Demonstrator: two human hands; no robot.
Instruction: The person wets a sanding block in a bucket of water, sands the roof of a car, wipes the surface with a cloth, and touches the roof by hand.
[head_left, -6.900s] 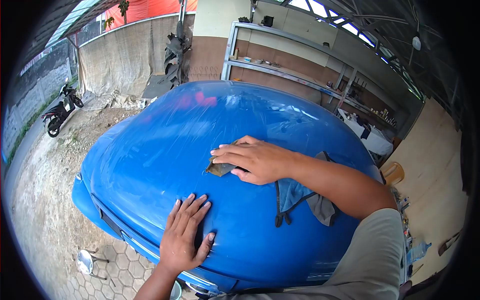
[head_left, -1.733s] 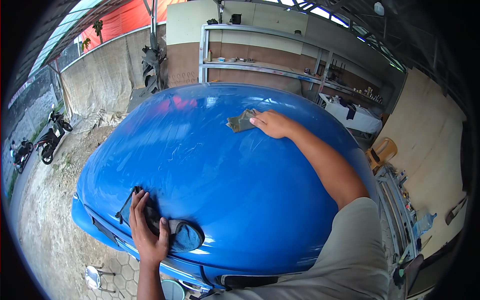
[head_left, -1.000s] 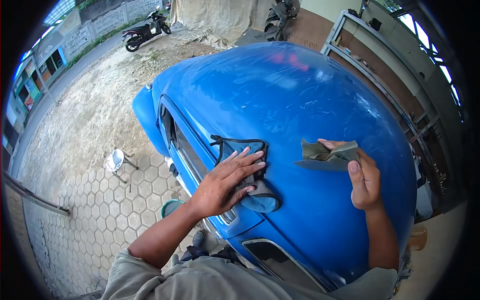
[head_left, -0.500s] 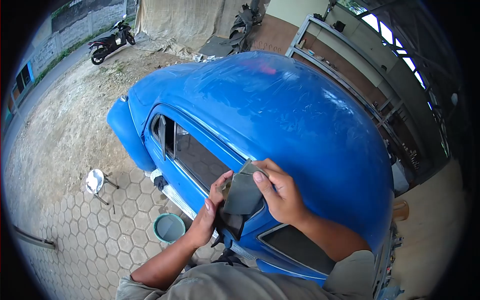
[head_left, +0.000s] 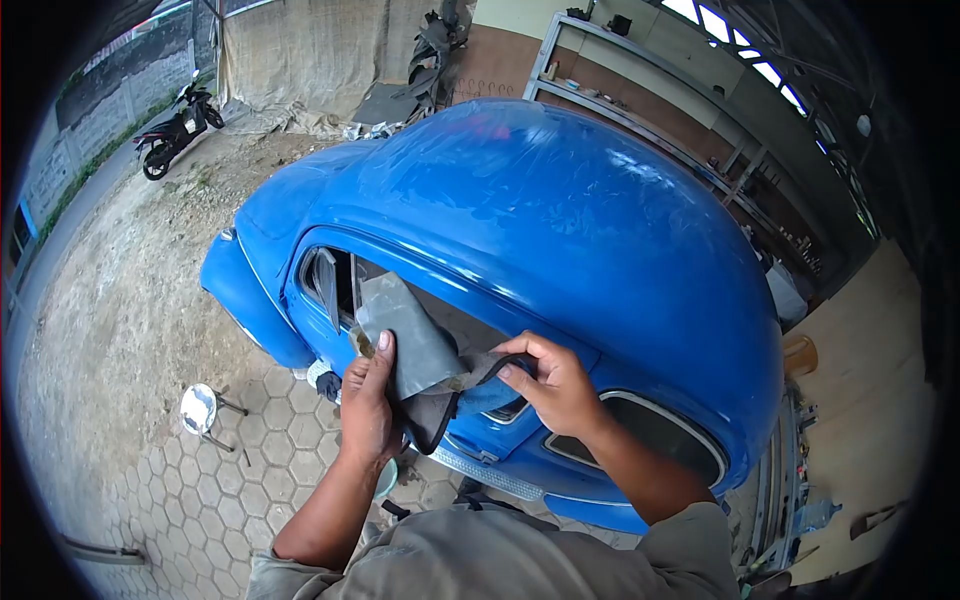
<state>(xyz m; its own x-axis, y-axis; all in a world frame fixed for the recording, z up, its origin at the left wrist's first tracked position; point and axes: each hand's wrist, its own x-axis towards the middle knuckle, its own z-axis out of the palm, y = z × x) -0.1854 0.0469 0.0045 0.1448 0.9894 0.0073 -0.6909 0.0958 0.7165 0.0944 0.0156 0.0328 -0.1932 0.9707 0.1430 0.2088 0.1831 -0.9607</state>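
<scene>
My left hand (head_left: 368, 405) is closed with its thumb on a bent grey sheet of sandpaper (head_left: 405, 335). Below the sheet hangs a dark cloth (head_left: 428, 415) with a black edge, partly hidden by the sheet and my fingers. My right hand (head_left: 555, 390) pinches the cloth's upper right corner between thumb and fingers. Both hands are in front of the side window of a blue rounded car (head_left: 560, 230), above its door. Whitish smears and a reddish patch show on the car's roof.
A round-topped stool (head_left: 199, 409) stands on hexagonal paving (head_left: 240, 500) at left. A green bucket (head_left: 387, 478) is partly hidden below my left forearm. Shelving (head_left: 650, 125) lines the wall behind the car. A motorcycle (head_left: 178, 130) is parked far left.
The sandpaper has moved left and turned, now in my left hand. My right hand has let go of it and gripped the dark cloth. The view has shifted right.
</scene>
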